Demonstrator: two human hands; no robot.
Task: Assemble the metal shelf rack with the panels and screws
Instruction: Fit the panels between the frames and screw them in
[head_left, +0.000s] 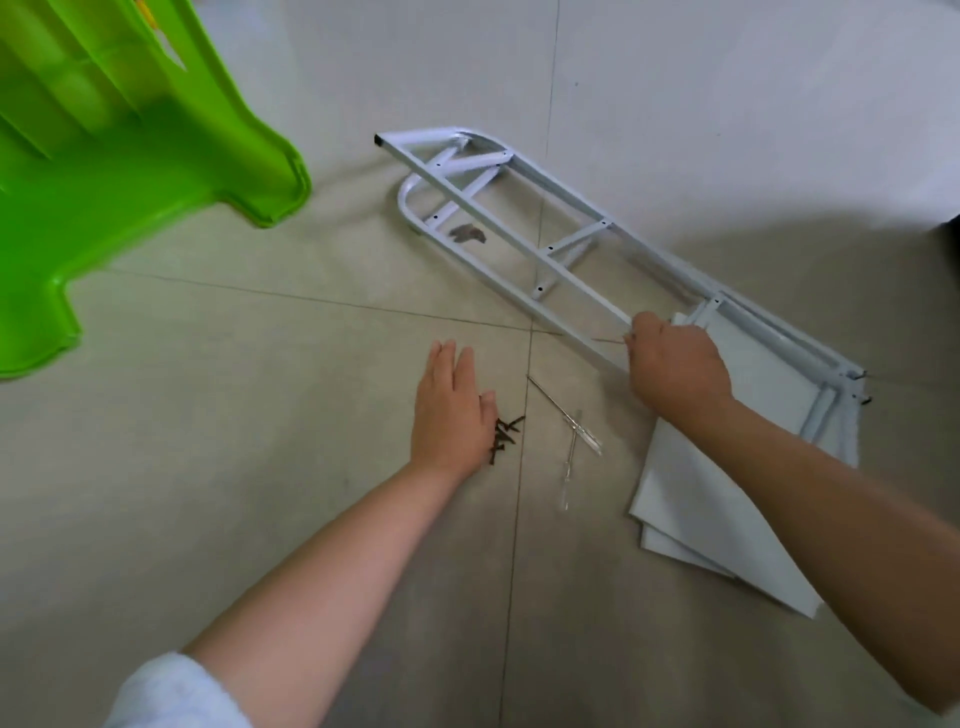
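1. Locate the left hand (452, 410) just below centre of the frame: palm down, fingers straight and released, grasping nothing, thumb side touching the loose pile of screws (505, 435).
2. Locate the right hand (675, 366) right of centre: fingers curled and clamped on the near rail of the white side frames (519, 234). Fingertips hidden behind the knuckles, so treat a grip on the rail, rather than on the panel edge beside it, as probable only.
3. Note the screwdriver (574, 434) with a clear handle, flat on the floor tiles (260, 389) between the two hands, just right of the screws.
4. Read the long axis of the side frames: from upper centre down to the lower right, stacked flat on the tiles. Right hand on the lower-right portion; left hand near, but apart from, the near rail.
5. Find the panels (701, 499) stacked at lower right, tucked under the lower-right end of the side frames and partly beneath the right forearm.
6. Judge the coming move on one relation: screws to the lower left of the gripped rail, nearer the left hand; side frames and panels nearer the right hand.
7. Allow for room: bare tile at lower left and along the top; green plastic stool (130, 156) at upper left, well apart from the far end of the side frames. Avoid swinging that end leftward.
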